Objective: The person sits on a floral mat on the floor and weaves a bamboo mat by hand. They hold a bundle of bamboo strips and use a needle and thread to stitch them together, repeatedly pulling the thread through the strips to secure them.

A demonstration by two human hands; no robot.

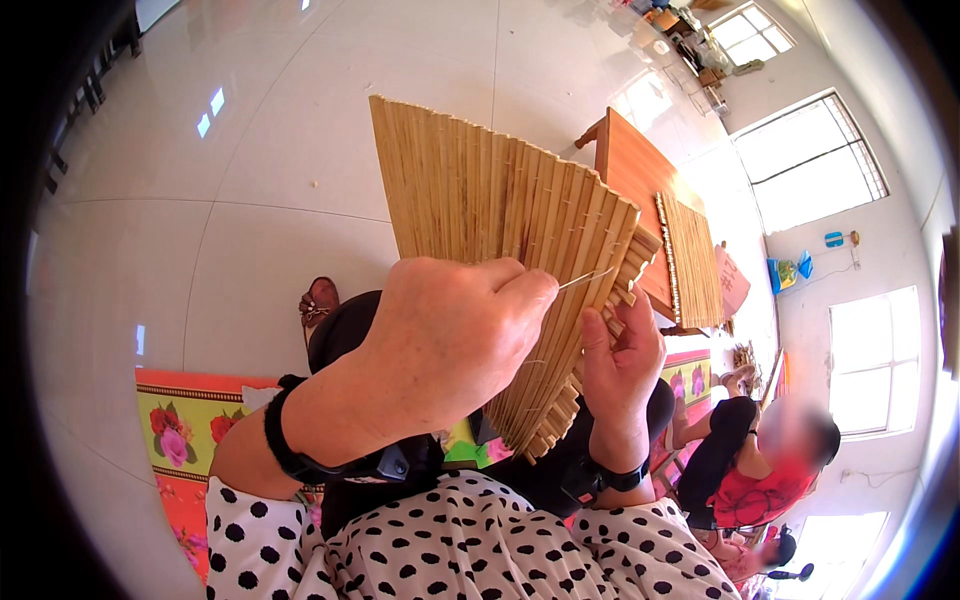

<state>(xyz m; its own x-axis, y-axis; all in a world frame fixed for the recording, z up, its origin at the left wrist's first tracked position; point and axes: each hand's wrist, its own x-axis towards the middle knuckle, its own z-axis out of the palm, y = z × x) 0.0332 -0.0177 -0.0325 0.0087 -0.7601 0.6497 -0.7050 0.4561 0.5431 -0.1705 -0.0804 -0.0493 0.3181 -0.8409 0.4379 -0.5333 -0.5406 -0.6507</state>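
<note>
A stiff mat of straw-coloured reed sticks, bound side by side with stitches of thread, lies across my lap and fans out away from me. Above its near part, my left hand is closed, thumb and forefinger pinching a thin pale thread that runs to the right over the sticks. My right hand grips the mat's right edge, its thumb on top and its fingers partly hidden. Beside that thumb, several cut stick ends jut out in a stepped row.
Beyond the mat stands a brown wooden table with another reed mat on it. A person in red sits to my right, with another person behind. A flowered cloth lies at my left. Pale tiles cover the floor.
</note>
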